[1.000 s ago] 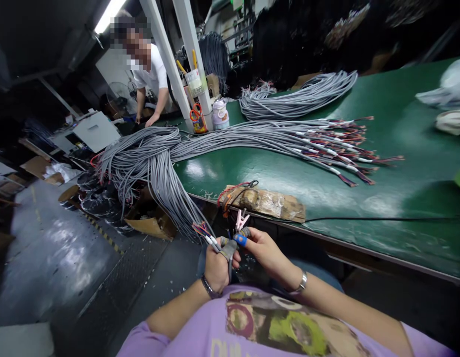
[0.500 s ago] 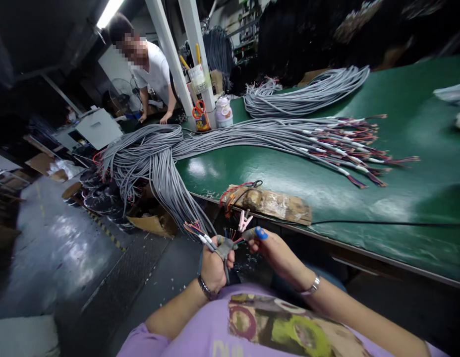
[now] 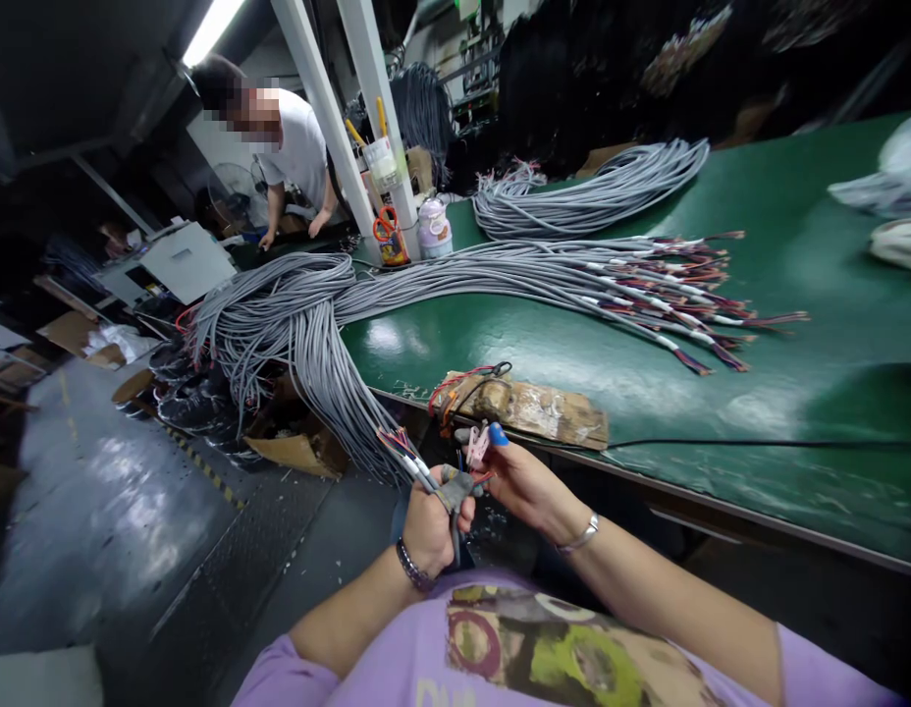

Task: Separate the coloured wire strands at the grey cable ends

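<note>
**Cable end worked at bench edge**

The left hand [image 3: 428, 525] is fisted round a grey cable [image 3: 418, 469] just below the table edge. The right hand [image 3: 527, 481] pinches a pink clip [image 3: 477, 442]. Beyond, cable bundles [image 3: 500, 270] cross the green table [image 3: 794, 373], and a co-worker [image 3: 294, 147] leans at its far end.

Green table [image 3: 779, 196], grey cable bundles [image 3: 529, 270]

The person wears a lilac short-sleeved T-shirt [image 3: 352, 668] with a large chest print [image 3: 544, 653]: a maroon ring beside olive-green, brown and cream patches, with pale lettering at the lower edge. A dark wristband [image 3: 413, 570] circles the left wrist and a thin silver bangle [image 3: 579, 537] the right. The right hand [image 3: 525, 481] has a blue fingertip cover [image 3: 498, 433], the left hand [image 3: 430, 525] grey finger guards [image 3: 455, 483]; both forearms are bare.
</note>
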`<act>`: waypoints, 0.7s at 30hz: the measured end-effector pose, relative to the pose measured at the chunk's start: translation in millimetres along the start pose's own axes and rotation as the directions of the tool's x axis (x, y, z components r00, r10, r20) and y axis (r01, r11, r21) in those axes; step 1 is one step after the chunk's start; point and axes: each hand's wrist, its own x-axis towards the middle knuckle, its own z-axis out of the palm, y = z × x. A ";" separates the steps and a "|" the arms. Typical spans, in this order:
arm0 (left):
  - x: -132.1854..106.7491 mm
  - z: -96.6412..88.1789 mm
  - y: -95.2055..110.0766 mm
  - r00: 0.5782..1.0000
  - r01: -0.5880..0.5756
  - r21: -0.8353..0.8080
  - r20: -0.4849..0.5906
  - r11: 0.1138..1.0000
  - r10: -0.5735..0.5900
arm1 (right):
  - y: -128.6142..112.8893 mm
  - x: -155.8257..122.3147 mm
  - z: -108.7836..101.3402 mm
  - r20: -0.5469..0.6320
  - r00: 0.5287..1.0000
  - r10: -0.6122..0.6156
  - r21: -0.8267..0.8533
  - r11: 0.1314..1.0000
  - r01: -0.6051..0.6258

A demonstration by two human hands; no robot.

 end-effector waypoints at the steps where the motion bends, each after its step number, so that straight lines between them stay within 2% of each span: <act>1: -0.1 -0.1 -0.6 1.000 0.005 0.004 -0.004 1.000 -0.005 | 0.5 0.4 0.5 -0.013 1.000 -0.009 0.010 1.000 0.009; 6: -0.2 0.2 -2.4 0.999 0.029 0.040 -0.025 0.999 -0.028 | 2.6 3.5 0.5 -0.066 0.997 -0.027 0.014 1.000 0.027; 10: -0.8 0.0 -2.2 0.999 0.024 0.052 -0.024 0.998 -0.023 | 3.6 0.7 -1.3 -0.046 0.999 -0.017 0.020 1.000 0.018; 17: -12.5 -2.2 -2.7 0.997 -0.066 0.145 -0.021 0.987 0.070 | -3.5 -7.6 -2.1 0.014 0.995 0.094 0.045 0.994 -0.094; 21: -17.6 -2.1 -1.8 0.992 -0.123 0.170 -0.021 0.978 0.128 | -6.0 -7.2 -0.3 0.005 0.999 0.039 -0.047 0.998 -0.039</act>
